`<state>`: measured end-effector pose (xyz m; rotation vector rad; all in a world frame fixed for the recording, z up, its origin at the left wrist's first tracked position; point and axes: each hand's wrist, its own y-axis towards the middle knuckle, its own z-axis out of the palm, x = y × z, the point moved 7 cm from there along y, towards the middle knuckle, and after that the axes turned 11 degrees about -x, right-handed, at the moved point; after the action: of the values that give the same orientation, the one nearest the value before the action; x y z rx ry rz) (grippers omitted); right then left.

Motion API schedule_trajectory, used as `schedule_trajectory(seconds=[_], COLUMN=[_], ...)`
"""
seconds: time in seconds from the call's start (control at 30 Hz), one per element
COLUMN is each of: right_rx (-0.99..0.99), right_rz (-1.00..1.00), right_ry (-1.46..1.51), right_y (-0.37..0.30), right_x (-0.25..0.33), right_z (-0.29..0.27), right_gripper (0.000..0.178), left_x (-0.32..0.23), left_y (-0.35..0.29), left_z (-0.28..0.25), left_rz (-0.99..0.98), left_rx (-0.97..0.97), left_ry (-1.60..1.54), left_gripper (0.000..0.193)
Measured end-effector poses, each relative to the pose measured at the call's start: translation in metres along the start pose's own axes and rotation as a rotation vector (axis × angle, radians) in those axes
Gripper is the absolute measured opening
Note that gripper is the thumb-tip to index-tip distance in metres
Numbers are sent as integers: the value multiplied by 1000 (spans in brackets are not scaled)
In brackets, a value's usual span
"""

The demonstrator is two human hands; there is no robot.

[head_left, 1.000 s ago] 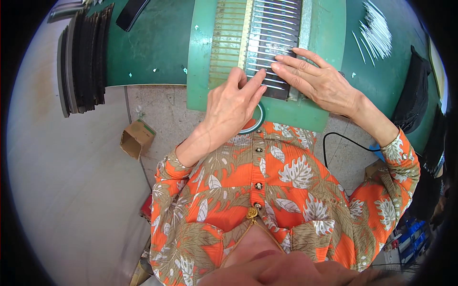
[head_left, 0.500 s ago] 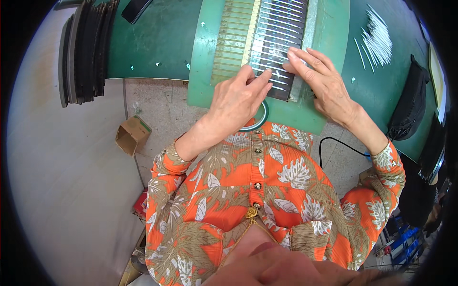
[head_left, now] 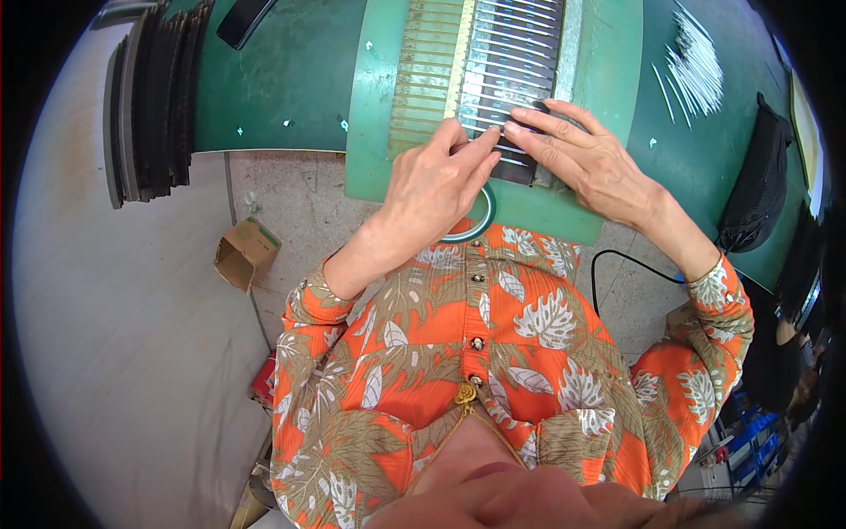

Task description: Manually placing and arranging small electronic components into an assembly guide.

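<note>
A dark plate (head_left: 515, 66) carries a row of thin white sticks, lying crosswise and spaced evenly. My left hand (head_left: 432, 181) is closed at the plate's near left corner, its index finger stretched onto the lowest sticks. Its thumb and other fingers are mostly hidden, so I cannot make out what they hold. A green ring like a tape roll (head_left: 485, 216) shows beneath that hand, partly covered by it. My right hand (head_left: 595, 163) lies over the plate's near right part, fingers outstretched and fairly flat, fingertips almost meeting the left index finger.
Under the plate is a green board (head_left: 370, 167), with a yellowish slatted strip (head_left: 419, 97) to the left. Loose white sticks (head_left: 696, 70) lie at the far right, beside a black pouch (head_left: 762, 176). Dark strips (head_left: 159, 106) and a phone (head_left: 245, 22) are left. A cardboard box (head_left: 248, 251) stands below.
My right hand has slid left and nearer to me, its fingertips now close to the left index finger. My left hand has hardly moved.
</note>
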<state>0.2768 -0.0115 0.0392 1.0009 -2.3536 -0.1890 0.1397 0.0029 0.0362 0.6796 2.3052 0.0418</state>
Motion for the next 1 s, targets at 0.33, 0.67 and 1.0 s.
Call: schedule_trajectory(seconds=[0.33,0.67,1.0], right_rx=[1,-87,-117], right_rz=[79,182,219], right_ry=[80,62,-211], right_y=[-2,-5,-1], right_x=[0,-3,3], right_z=[13,11,11], right_gripper=[66,74,74], left_x=[10,23,29], left_y=[-8,-21,-29], left_z=[-3,-18,-22], left_rz=[-42,-240,-207], left_rx=[25,-23,-84], left_ry=[-96,-376,-387], left_gripper=[27,23,17])
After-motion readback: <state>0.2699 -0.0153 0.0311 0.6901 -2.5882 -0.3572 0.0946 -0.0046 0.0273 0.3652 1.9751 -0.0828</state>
